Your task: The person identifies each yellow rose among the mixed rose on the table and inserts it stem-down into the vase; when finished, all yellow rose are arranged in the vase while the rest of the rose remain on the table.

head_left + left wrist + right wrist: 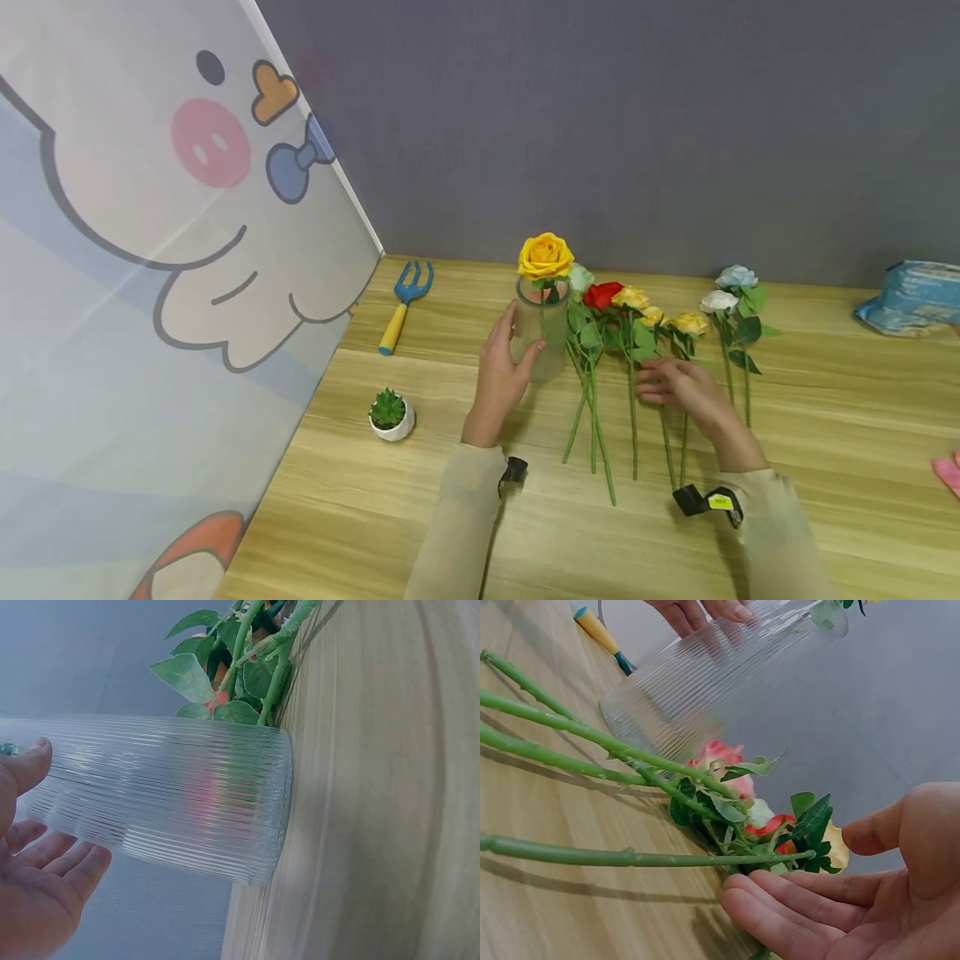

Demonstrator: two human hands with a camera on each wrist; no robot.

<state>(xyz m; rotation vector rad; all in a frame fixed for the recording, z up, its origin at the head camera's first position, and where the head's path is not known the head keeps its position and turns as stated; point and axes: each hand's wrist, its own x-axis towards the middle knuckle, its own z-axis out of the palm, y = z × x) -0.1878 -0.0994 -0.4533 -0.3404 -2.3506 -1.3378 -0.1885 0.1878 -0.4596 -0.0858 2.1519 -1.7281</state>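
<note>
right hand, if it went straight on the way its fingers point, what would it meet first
Likely the single green stem just left of the right hand in the head view, close by its fingertips. The hand's height above it is unclear, so it might pass over.

No wording legible from where I stand. One yellow label (pixel 722 502), fixed to the black device (pixel 690 501) at the person's right sleeve (pixel 783 521), bears dark characters too small to decipher.

glass vase (pixel 165 795): mouth cut off, left wrist view | pink thing (pixel 948 473): cropped, unclear
</note>
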